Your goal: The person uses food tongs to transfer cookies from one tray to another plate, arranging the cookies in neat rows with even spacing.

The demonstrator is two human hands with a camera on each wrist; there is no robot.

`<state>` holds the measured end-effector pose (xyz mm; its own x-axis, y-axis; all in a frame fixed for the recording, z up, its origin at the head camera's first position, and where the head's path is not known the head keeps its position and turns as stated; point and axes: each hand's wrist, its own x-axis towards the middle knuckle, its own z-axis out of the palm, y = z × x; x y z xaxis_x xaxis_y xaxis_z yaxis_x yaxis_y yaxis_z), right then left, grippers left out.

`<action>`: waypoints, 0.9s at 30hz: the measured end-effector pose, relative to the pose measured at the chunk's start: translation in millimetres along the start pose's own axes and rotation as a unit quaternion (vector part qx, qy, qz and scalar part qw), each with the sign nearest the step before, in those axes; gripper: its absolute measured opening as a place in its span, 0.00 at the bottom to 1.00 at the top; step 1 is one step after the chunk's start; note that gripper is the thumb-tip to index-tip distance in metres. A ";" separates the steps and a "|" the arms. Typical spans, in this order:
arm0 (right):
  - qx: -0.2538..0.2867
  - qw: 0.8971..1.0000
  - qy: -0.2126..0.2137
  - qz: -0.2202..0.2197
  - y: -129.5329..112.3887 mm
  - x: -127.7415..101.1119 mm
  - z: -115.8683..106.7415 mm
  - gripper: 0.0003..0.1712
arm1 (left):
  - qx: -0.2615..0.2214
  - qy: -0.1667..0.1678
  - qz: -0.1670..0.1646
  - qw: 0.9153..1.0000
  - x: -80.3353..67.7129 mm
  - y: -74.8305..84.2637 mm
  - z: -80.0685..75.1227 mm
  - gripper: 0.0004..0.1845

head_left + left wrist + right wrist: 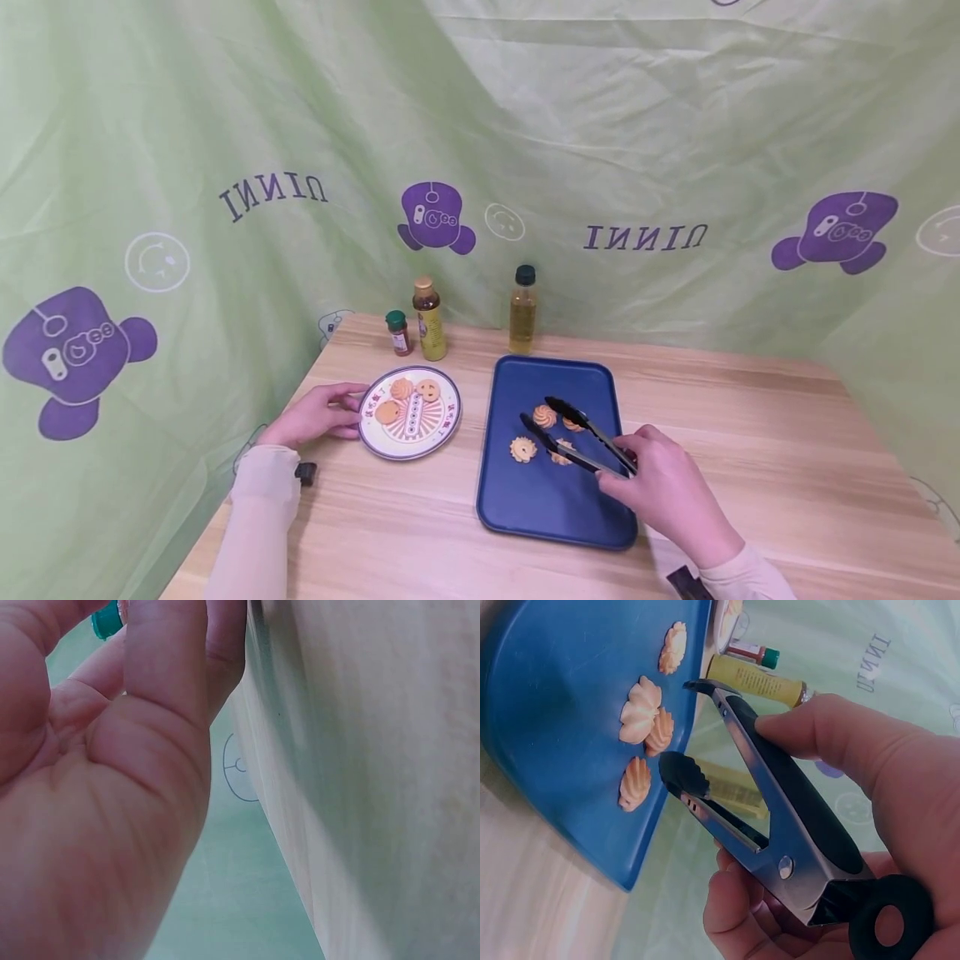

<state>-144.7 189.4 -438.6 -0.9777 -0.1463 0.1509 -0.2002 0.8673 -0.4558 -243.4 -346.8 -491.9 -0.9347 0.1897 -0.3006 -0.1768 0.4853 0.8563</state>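
Right hand (667,492) has its fingers (832,739) wrapped round the handles of the black tongs (581,437), thumb on top, rest curled underneath. The tong tips are apart, w/ nothing between them. They point away from the hand, up and left across the blue tray (551,517), so the long axis runs diagonally from the tray's near-right corner toward its middle.

The cookies sit right at the tips: the swirl cookie (545,415) is in the gap between the two arms, near the far tip, another one (573,425) is touching or just under the far arm (can't tell which), one more (562,452) is half hidden under the near arm, and the flower-shaped one (522,449) lies just left of the near tip. So everything's straight ahead of the tips, basically no sideways offset.

Left hand (318,414) lies on the bench (750,433) w/ fingers relaxed, fingertips touching the left rim of the plate (375,437); that plate sits left of the tray and already holds three cookies (407,398). Right hand is way nearer the tray cookies.

Three bottles (430,319) stand along the bench's far edge.
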 end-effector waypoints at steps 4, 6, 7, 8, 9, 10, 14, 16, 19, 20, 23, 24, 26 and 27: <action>-0.002 1.000 0.000 -0.003 -0.8 -0.3 -0.4 0.28 | -0.002 -0.001 0.000 1.000 -0.8 1.4 0.3 0.37; -0.005 1.000 0.003 -0.001 -0.8 -0.4 -0.1 0.27 | -0.005 -0.002 -0.001 1.000 -1.3 1.6 0.3 0.37; -0.006 1.000 0.004 -0.002 -1.0 -0.6 0.2 0.27 | -0.007 -0.003 -0.001 1.000 -1.6 1.7 0.5 0.37; -0.009 1.000 0.006 -0.002 -1.1 -0.7 0.6 0.27 | -0.011 -0.003 -0.001 1.000 -1.8 1.6 0.6 0.37; -0.011 1.000 0.008 -0.006 -1.4 -0.8 1.1 0.27 | -0.012 -0.002 -0.001 1.000 -2.1 1.5 0.7 0.37; -0.012 1.000 0.009 -0.008 -1.7 -1.0 1.8 0.27 | -0.012 -0.002 0.000 1.000 -2.4 1.3 0.8 0.37; -0.019 0.999 0.018 -0.023 -2.9 -1.7 4.8 0.27 | -0.017 -0.002 -0.002 1.000 -3.6 1.3 1.0 0.37; -0.022 0.999 0.024 -0.028 -3.1 -1.8 5.8 0.26 | -0.019 -0.001 -0.004 1.000 -4.2 1.8 0.7 0.37; -0.023 0.999 0.027 -0.031 -3.1 -1.5 6.3 0.26 | -0.018 -0.002 -0.004 1.000 -4.6 2.4 0.3 0.37; -0.022 0.999 0.026 -0.030 -2.9 -1.2 6.3 0.26 | -0.020 0.000 -0.004 1.000 -4.5 2.6 0.3 0.37; -0.017 0.999 0.017 -0.021 -2.5 -0.4 6.0 0.27 | -0.016 -0.001 -0.001 1.000 -3.6 2.5 0.3 0.37; -0.015 1.000 0.014 -0.017 -2.4 -0.1 5.9 0.27 | -0.018 0.000 -0.004 1.000 -3.2 2.7 0.6 0.36; -0.011 1.000 0.007 -0.009 -2.2 0.6 5.5 0.27 | -0.018 -0.001 -0.002 1.000 -2.6 2.0 0.9 0.36; -0.009 1.000 0.004 -0.005 -2.3 0.9 5.3 0.27 | -0.017 -0.002 -0.002 1.000 -2.3 1.5 1.0 0.36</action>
<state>-145.5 184.7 -442.0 -0.9750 -0.1518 0.1620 -0.2089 0.8744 -0.4380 -241.2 -345.7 -490.3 -0.9328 0.1914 -0.3054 -0.1911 0.4559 0.8693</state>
